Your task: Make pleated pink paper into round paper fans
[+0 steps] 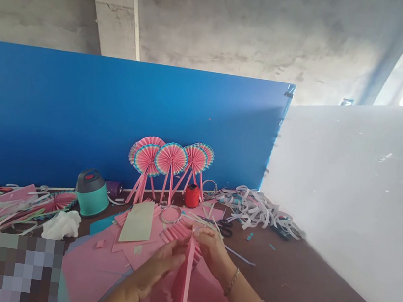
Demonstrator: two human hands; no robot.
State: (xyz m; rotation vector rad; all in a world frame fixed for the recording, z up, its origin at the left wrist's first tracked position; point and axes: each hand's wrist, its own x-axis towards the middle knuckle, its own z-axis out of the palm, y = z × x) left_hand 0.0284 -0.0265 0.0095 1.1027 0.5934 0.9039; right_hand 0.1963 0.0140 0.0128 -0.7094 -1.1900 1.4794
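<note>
A pink accordion-pleated paper stands on edge between my hands, its folds partly fanned out. My right hand pinches its upper end between thumb and fingers. Curled against its left side, my left hand grips the folds, though some fingertips are hidden behind the paper. Flat pink sheets lie beneath, with a pale green rectangular card on top of them. A roll of tape lies just beyond my hands, and black-handled scissors rest to the right of it.
Several finished pink pleated fans lean against a blue board. Nearby are a red container, a teal-and-grey container and crumpled white material. Paper strips pile up at the right, before a white panel.
</note>
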